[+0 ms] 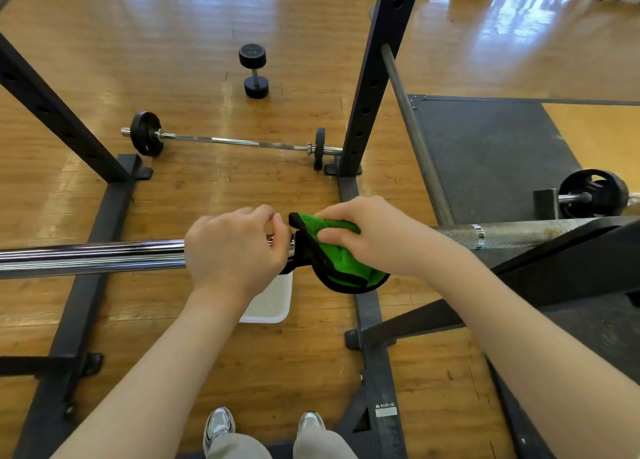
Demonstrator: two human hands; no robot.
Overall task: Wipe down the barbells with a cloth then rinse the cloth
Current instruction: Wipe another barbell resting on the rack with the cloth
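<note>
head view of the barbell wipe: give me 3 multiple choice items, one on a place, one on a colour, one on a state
1. Where does the white tub sit?
A. on the floor under the racked barbell
B. on the black mat
C. beside the dumbbell

2. What colour is the cloth?
A. blue with white edging
B. green with black edging
C. plain yellow

3. What is the right hand doing?
A. hanging free
B. lifting a weight plate
C. holding the cloth on the bar

Answers:
1 A, the tub shows on the wood floor just below the racked barbell, partly hidden by the left hand.
2 B, the pile is bright green and the hem black.
3 C, its fingers curl over the cloth draped on the bar, while the left hand grips the chrome sleeve beside it.
</note>
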